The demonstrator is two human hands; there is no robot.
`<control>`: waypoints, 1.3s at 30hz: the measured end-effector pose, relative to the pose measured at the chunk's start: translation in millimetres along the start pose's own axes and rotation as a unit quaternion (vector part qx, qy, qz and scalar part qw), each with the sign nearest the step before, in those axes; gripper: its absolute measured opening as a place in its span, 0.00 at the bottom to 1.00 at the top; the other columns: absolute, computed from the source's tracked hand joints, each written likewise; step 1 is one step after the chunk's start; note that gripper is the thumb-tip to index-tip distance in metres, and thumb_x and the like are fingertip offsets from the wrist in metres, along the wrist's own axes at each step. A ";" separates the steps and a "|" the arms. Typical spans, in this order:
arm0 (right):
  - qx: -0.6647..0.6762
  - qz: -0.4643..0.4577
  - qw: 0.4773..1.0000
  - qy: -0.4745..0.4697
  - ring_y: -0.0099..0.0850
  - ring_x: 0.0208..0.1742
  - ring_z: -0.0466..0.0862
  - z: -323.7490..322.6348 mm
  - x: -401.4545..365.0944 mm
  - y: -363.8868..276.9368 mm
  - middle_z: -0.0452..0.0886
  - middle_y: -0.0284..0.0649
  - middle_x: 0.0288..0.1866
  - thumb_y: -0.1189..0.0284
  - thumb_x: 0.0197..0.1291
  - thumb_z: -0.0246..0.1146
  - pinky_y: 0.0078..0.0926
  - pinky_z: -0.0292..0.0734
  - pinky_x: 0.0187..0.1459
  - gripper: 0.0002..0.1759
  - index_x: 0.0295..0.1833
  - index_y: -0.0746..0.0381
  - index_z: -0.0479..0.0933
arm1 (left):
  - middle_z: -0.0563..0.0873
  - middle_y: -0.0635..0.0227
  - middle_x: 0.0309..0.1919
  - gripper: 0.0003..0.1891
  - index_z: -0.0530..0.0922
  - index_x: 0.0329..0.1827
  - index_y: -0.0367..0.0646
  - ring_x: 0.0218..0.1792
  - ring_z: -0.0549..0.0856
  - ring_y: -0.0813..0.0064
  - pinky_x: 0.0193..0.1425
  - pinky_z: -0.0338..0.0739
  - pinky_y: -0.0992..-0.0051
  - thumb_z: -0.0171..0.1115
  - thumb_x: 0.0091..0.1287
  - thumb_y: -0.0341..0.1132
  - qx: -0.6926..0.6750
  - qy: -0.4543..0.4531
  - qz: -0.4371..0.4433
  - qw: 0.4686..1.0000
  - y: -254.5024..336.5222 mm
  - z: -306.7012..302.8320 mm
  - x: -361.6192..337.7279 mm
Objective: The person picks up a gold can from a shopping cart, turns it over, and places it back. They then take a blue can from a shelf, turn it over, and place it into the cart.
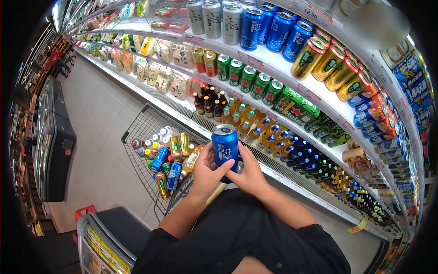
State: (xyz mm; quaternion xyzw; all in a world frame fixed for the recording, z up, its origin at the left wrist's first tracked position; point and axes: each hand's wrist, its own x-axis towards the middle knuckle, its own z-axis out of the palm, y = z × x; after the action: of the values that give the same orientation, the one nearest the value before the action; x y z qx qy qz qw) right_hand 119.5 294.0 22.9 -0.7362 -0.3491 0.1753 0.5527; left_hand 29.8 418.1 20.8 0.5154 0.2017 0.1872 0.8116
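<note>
Blue and upright, a tall can (225, 147) is sitting between my two grips as I am standing at a supermarket drinks shelf (264, 58). My left grip (209, 172) is wrapping round the can's lower left side, fingers closed on the metal and thumb lying across its front. My right grip (252, 176) is pressing in from the lower right, so both are clamped on the can. Its silver top is pointing up and its white lettering is facing me. It is resting on no shelf: I am holding it in the air, just beside the right edge of a wire shopping cart (145, 122), the edge nearest the shelf.

Inside the cart, loose drinks (169, 153) are lying jumbled against its right wall, blue and gold cans among capped bottles. Behind the can, along the front edge of the lowest shelf, brown and blue bottles (278, 139) are standing in rows. One level up, green cans (248, 77) are lining the shelf edge, with gold cans (328, 64) running off to their right. On the top level, blue cans (273, 28) are standing beside silver cans (212, 18).

Across the pale aisle floor (98, 137), a dark chest freezer (54, 141) is running along the far left. My black top (246, 237) is filling the bottom of the view.
</note>
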 end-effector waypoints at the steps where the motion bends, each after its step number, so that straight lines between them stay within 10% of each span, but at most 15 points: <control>1: -0.001 -0.009 1.000 -0.001 0.49 0.68 0.80 -0.2 -0.1 0.3 0.76 0.56 0.67 0.67 0.56 0.74 0.41 0.77 0.67 0.45 0.78 0.69 0.64 | 0.80 0.56 0.65 0.41 0.65 0.76 0.30 0.65 0.81 0.68 0.71 0.77 0.66 0.78 0.61 0.23 0.015 0.000 0.008 1.000 -0.3 -0.4 -0.3; 29: -0.065 -0.068 0.994 -0.048 0.54 0.66 0.78 13.8 -0.6 0.4 0.77 0.54 0.66 0.75 0.51 0.76 0.45 0.75 0.67 0.45 0.76 0.65 0.67 | 0.82 0.58 0.60 0.42 0.68 0.73 0.36 0.61 0.83 0.70 0.68 0.76 0.68 0.83 0.57 0.34 0.112 -0.001 0.060 0.992 -3.3 -43.9 -10.9; 39: -0.131 -0.157 0.959 -0.197 0.53 0.67 0.77 50.0 2.5 3.4 0.79 0.50 0.66 0.81 0.49 0.75 0.49 0.72 0.70 0.42 0.73 0.64 0.72 | 0.86 0.57 0.54 0.34 0.79 0.62 0.38 0.55 0.87 0.62 0.59 0.82 0.66 0.84 0.56 0.45 0.410 0.010 0.015 0.912 31.2 -100.4 -45.2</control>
State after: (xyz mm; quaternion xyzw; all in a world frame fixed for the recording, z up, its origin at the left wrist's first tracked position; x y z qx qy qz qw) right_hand 90.1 329.8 3.6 -0.6888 -0.5822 0.1800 0.3926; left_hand -63.8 483.9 16.4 0.8041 0.2613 0.1057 0.5234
